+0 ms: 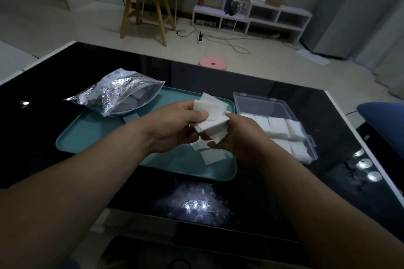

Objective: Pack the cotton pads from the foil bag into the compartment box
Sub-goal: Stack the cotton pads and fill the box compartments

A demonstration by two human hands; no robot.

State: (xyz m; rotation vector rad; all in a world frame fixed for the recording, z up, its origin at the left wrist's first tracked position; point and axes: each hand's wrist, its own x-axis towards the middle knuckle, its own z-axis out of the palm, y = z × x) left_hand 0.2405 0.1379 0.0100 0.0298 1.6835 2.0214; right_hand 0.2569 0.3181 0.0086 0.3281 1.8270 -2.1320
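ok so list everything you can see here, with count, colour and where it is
foil bag: one, silver, open, partly on the tray's far left corner
tray: one, teal, on the table
compartment box: one, clear, lid open, right of tray
boxed pads: many, white, in the box
loose pads: a few, white, on the tray
held pads: small stack, white, above tray
table: one, glossy black
stool: one, pink, beyond table
chair: one, wooden, far left
shelf unit: one, white, far wall
left hand, right hand: both hands grip the held pads
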